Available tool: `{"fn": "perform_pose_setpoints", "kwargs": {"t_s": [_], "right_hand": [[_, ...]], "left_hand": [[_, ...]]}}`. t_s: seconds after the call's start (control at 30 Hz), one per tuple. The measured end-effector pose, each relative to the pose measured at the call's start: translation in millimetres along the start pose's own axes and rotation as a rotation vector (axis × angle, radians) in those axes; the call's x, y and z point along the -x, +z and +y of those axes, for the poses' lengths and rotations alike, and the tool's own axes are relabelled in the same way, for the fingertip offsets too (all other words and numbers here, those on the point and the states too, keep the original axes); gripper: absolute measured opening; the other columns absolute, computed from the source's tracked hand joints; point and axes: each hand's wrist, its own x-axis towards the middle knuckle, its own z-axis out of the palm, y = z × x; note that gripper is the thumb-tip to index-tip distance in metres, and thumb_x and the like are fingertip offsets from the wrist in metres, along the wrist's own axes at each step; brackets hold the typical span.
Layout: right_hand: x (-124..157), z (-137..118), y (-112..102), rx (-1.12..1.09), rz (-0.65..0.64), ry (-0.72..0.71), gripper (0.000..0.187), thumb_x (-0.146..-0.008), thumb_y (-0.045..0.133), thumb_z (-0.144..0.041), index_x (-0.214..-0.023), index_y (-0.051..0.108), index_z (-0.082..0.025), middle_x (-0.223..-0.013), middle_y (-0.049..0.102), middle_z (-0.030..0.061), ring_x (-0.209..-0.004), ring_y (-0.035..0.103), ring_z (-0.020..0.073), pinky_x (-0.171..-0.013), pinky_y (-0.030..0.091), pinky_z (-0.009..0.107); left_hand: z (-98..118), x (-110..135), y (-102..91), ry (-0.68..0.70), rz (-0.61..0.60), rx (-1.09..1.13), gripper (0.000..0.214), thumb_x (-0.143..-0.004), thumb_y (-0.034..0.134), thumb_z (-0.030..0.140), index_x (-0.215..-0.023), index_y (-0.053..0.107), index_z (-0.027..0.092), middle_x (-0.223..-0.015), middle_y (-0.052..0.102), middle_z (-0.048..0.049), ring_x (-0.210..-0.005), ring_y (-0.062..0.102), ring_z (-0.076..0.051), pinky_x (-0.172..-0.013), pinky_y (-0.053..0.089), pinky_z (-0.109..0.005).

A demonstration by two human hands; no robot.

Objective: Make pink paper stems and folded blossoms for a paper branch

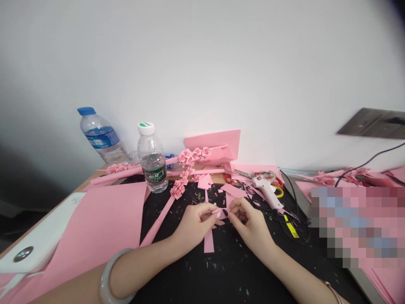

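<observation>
My left hand (pixel 202 217) and my right hand (pixel 247 217) meet over the middle of the black mat. Between them is a small strip of pink paper (pixel 221 212), pinched by the fingertips of both. Under my left hand lies a longer pink paper strip (pixel 209 242), its near end showing on the mat. Left of the hands rests a rolled pink paper stem (pixel 160 219) topped with folded paper flowers (pixel 179 188). Folded pink paper pieces (pixel 234 190) lie just beyond my fingers.
A white hot glue gun (pixel 267 192) lies right of centre, near scissors (pixel 243 173) and a black cable. Two water bottles (pixel 154 169) (pixel 101 137) stand at the back left. Pink sheets (pixel 104 219) cover a white device (pixel 19 249). More pink paper (pixel 379 253) is at right, partly pixelated.
</observation>
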Motion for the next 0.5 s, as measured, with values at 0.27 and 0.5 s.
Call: {"fn": "perform_pose_setpoints", "kwargs": {"t_s": [0.27, 0.5], "right_hand": [[0.4, -3.1, -2.5, 0.035, -0.047, -0.034, 0.011, -0.087, 0.045, -0.019, -0.081, 0.054, -0.02, -0.067, 0.058, 0.0012, -0.055, 0.051, 0.0133, -0.052, 0.04, 0.024], [0.3, 2.5, -2.6, 0.035, -0.059, -0.03, 0.01, -0.089, 0.041, -0.02, -0.083, 0.05, -0.02, -0.063, 0.049, -0.0021, -0.054, 0.045, 0.0124, -0.051, 0.036, 0.023]], "left_hand": [[3.5, 0.9, -1.2, 0.074, -0.034, -0.064, 0.028, -0.085, 0.052, 0.034, -0.096, 0.065, 0.013, -0.088, 0.068, -0.0078, -0.083, 0.067, -0.022, -0.072, 0.054, -0.03], [3.5, 0.6, -2.5, 0.105, -0.048, -0.106, 0.026, -0.088, 0.046, 0.03, -0.101, 0.064, 0.016, -0.089, 0.067, -0.0058, -0.081, 0.067, -0.02, -0.07, 0.054, -0.028]]}}
